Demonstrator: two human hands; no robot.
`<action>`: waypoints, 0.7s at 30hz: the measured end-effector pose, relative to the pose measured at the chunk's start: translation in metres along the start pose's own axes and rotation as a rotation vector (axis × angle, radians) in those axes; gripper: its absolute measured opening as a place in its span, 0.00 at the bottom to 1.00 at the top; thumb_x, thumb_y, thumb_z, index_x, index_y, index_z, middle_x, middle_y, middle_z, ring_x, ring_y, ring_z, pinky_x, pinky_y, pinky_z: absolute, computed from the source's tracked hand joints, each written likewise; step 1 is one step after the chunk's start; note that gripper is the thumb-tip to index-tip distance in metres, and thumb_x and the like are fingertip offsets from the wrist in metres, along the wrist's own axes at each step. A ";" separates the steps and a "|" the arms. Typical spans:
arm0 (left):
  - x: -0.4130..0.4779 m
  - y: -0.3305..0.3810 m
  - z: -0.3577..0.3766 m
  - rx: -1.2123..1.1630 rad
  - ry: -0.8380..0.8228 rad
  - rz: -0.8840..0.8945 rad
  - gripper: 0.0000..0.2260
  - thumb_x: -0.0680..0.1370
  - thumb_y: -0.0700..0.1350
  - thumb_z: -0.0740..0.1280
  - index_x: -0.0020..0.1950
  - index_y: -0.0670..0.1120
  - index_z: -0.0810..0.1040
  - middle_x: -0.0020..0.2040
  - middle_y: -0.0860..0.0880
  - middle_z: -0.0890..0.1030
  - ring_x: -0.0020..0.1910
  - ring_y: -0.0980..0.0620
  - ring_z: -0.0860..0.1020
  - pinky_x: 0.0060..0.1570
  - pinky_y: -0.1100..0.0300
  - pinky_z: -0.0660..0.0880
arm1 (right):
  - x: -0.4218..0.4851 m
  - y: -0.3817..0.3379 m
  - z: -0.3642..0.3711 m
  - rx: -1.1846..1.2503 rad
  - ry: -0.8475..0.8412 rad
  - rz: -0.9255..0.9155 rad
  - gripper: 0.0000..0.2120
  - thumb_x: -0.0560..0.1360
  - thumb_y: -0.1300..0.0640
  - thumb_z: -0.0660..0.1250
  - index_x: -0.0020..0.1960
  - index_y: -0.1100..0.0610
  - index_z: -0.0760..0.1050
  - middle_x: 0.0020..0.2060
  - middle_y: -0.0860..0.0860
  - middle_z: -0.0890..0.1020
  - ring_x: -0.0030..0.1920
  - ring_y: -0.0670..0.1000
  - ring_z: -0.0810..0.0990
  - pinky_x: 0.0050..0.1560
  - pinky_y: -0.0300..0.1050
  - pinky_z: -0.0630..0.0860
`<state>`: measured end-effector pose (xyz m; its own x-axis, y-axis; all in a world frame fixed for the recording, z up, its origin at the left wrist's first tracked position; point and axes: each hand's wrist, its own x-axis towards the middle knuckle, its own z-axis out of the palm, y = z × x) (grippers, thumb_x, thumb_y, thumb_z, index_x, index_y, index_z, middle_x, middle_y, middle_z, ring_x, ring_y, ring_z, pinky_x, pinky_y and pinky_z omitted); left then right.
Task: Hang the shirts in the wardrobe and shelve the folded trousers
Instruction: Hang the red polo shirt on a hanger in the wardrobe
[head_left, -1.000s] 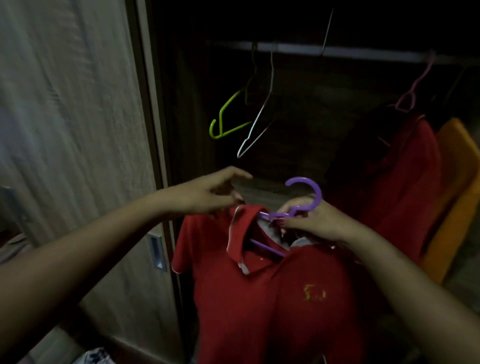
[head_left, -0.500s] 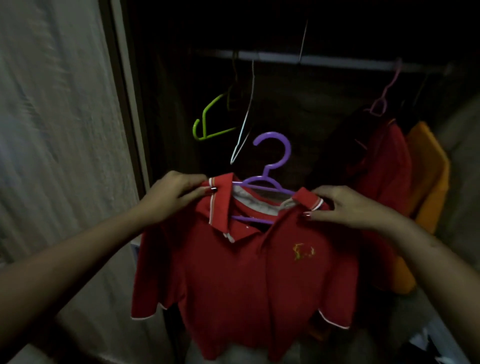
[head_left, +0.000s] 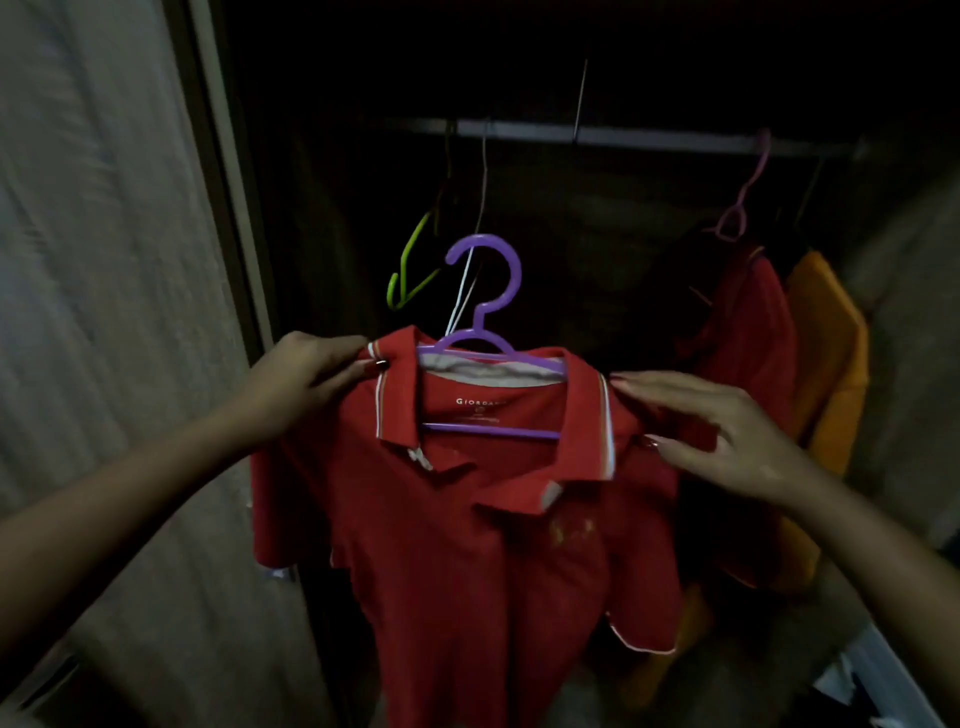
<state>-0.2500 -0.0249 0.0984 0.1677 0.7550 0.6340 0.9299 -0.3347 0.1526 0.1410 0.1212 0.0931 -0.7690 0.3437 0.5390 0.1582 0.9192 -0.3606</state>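
In front of the open wardrobe (head_left: 228, 208), a person holds up a red shirt (head_left: 467, 545) on a purple hanger (head_left: 479, 319), below the rail (head_left: 649, 139) and not yet on it. The left hand (head_left: 306, 379) pinches the shirt's shoulder seam beside the collar, thumb on top and fingers (head_left: 332, 349) curled behind the cloth. The right hand (head_left: 727, 436) lies on the other shoulder with fingers (head_left: 670, 387) straight and spread, touching but not gripping. The collar sits unevenly, its right flap hanging lower than the left.

The step in hand looks like squaring the shirt on the hanger before hooking it. To do it well, both shoulder seams should sit on the hanger's arms and the collar should be flattened. One hand should then move to the hanger's neck, because lifting by the cloth alone could tip the hook or let the shirt slide off.

The rail has free room between a green hanger (head_left: 410, 275) with a wire hanger (head_left: 467, 291) on the left and a pink hanger (head_left: 737, 218) carrying a red top (head_left: 748, 353) on the right, with an orange garment (head_left: 831, 364) beyond. The hook should go into that gap, clear of the wire hanger just behind it. No trousers are in view.
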 end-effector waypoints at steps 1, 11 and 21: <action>0.000 0.000 -0.002 -0.036 0.013 -0.008 0.27 0.77 0.66 0.51 0.47 0.46 0.78 0.32 0.55 0.76 0.33 0.61 0.77 0.32 0.67 0.68 | 0.004 -0.003 -0.003 0.062 0.006 0.062 0.29 0.73 0.36 0.61 0.67 0.52 0.72 0.64 0.45 0.76 0.65 0.43 0.74 0.63 0.34 0.69; 0.047 0.028 0.011 -0.286 -0.085 -0.008 0.26 0.77 0.64 0.53 0.49 0.45 0.79 0.36 0.49 0.80 0.33 0.60 0.76 0.34 0.63 0.72 | 0.000 -0.026 -0.052 0.370 -0.228 0.355 0.09 0.74 0.58 0.62 0.50 0.56 0.81 0.49 0.52 0.84 0.49 0.44 0.82 0.48 0.36 0.77; 0.117 0.080 0.067 -0.446 -0.019 0.092 0.19 0.79 0.56 0.57 0.65 0.49 0.75 0.61 0.57 0.79 0.61 0.62 0.75 0.62 0.67 0.70 | -0.031 -0.056 -0.115 0.176 0.047 0.470 0.09 0.74 0.52 0.62 0.48 0.53 0.80 0.44 0.53 0.84 0.43 0.49 0.82 0.43 0.42 0.78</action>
<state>-0.1343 0.0739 0.1339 0.2529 0.7197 0.6466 0.6798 -0.6078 0.4105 0.2271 0.0810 0.1839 -0.6100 0.7250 0.3198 0.3706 0.6178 -0.6935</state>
